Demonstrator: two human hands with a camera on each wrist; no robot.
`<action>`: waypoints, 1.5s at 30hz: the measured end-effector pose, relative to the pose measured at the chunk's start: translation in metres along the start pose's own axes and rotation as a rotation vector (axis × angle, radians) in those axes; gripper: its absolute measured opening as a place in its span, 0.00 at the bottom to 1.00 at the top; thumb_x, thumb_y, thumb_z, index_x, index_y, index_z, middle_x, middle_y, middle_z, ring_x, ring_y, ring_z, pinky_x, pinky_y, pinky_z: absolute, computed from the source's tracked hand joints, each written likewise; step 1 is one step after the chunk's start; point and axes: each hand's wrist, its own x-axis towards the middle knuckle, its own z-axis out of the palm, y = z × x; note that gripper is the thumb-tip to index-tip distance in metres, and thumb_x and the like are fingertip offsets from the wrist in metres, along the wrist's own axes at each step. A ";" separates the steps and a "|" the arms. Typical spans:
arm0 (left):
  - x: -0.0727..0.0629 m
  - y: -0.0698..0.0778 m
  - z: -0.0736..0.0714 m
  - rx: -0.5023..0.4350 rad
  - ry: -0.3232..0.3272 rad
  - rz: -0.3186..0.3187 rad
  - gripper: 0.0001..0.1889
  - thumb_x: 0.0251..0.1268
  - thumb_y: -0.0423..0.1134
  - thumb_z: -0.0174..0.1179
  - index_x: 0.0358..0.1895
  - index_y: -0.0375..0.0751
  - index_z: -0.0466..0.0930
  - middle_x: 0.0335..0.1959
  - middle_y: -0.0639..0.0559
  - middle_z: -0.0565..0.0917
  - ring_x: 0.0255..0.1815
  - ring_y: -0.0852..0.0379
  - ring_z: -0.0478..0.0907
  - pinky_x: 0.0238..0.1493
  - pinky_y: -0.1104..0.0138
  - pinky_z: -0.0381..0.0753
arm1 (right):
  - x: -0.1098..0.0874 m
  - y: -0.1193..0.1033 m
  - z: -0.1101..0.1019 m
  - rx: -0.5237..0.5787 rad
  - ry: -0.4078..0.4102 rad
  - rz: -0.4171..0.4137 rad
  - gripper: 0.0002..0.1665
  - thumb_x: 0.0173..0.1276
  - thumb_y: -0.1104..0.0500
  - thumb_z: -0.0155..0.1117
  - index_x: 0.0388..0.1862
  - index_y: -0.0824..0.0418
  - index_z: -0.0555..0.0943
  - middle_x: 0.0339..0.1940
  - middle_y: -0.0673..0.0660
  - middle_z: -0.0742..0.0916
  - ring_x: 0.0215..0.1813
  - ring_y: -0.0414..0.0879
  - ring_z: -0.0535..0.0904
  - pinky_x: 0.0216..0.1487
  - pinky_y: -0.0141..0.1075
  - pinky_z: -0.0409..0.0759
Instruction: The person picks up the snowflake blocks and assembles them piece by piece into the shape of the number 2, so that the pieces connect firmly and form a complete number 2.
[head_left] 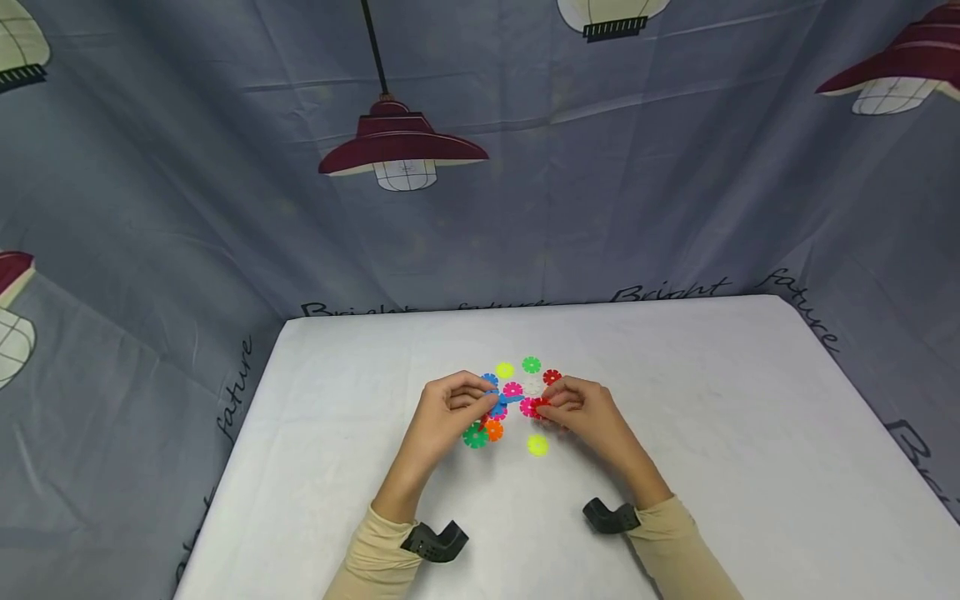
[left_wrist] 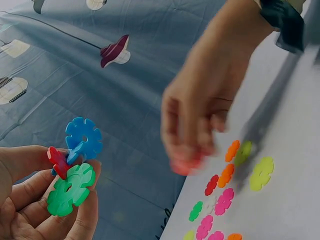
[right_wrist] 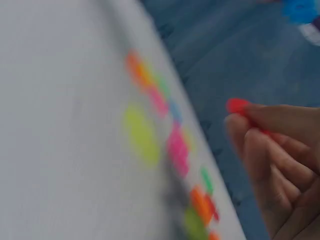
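Note:
My left hand (head_left: 448, 410) holds a small cluster of interlocking flower-shaped discs above the table. In the left wrist view the cluster shows a blue disc (left_wrist: 92, 131), a red disc (left_wrist: 58, 162) seen nearly edge-on, and a green disc (left_wrist: 79, 180) at the front, slotted together at angles. Thumb and fingers close round its lower left side and hide part of it. To the right, my right hand (head_left: 592, 412) pinches a single red disc (right_wrist: 236, 105) between thumb and fingertips, apart from the cluster. Fingers cover most of that disc, and the left wrist view blurs it.
Loose flower discs lie flat on the white table (head_left: 337, 450) beneath and around both hands. Among them are a yellow disc (head_left: 537, 445) nearest me, an orange disc (head_left: 493, 430) and a green disc (head_left: 531, 365) farther back. A grey patterned curtain (head_left: 525, 225) rises behind the table.

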 end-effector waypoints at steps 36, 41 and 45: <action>0.003 -0.003 0.004 0.012 0.000 0.017 0.07 0.68 0.37 0.69 0.45 0.41 0.88 0.38 0.43 0.89 0.43 0.33 0.86 0.42 0.71 0.85 | -0.017 -0.042 -0.002 0.261 0.046 -0.177 0.11 0.69 0.62 0.73 0.49 0.61 0.88 0.41 0.58 0.93 0.38 0.58 0.89 0.34 0.41 0.88; 0.002 -0.002 0.004 0.017 0.006 0.015 0.06 0.68 0.37 0.69 0.44 0.41 0.88 0.38 0.44 0.89 0.42 0.34 0.87 0.42 0.70 0.86 | -0.015 -0.041 0.001 0.265 0.041 -0.192 0.10 0.69 0.62 0.73 0.48 0.61 0.88 0.40 0.61 0.92 0.39 0.58 0.90 0.33 0.41 0.88; 0.002 -0.002 0.005 0.029 0.026 0.019 0.05 0.68 0.37 0.70 0.44 0.42 0.88 0.38 0.45 0.89 0.39 0.44 0.88 0.42 0.70 0.86 | -0.015 -0.042 0.004 0.279 0.058 -0.191 0.09 0.68 0.62 0.73 0.47 0.62 0.89 0.40 0.62 0.92 0.37 0.58 0.89 0.32 0.40 0.88</action>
